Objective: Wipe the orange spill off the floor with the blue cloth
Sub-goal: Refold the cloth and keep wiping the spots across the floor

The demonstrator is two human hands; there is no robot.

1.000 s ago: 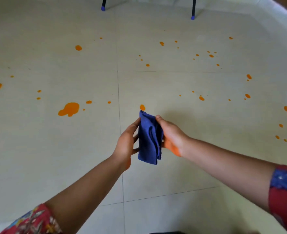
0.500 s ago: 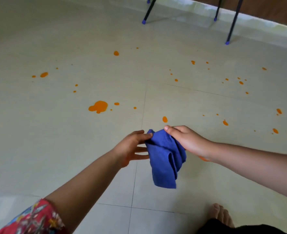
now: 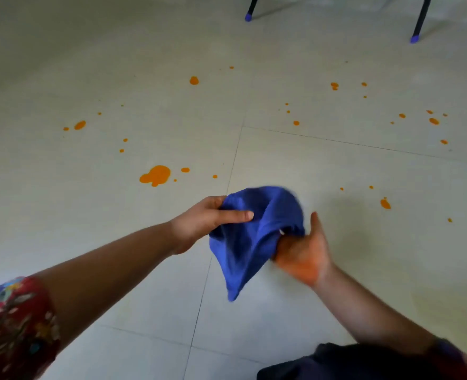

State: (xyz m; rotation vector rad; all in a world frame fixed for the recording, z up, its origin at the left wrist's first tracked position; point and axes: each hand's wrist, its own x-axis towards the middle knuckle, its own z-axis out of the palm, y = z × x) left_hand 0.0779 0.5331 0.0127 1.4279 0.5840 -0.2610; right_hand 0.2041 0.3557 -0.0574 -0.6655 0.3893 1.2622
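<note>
no readable text, labels, brands or numbers anywhere in view

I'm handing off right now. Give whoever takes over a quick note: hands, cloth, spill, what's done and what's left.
Left hand: gripping the blue cloth at its upper left edge.
Right hand: palm up, holding the cloth's right side.
Cloth: bunched between both hands, in the air above the floor, not touching it.
Spill: largest orange puddle ahead and left of the hands; small drops scattered across the tiles.
Done: cloth in hand.
Left: all the wiping; no cleaned patch shows.
</note>
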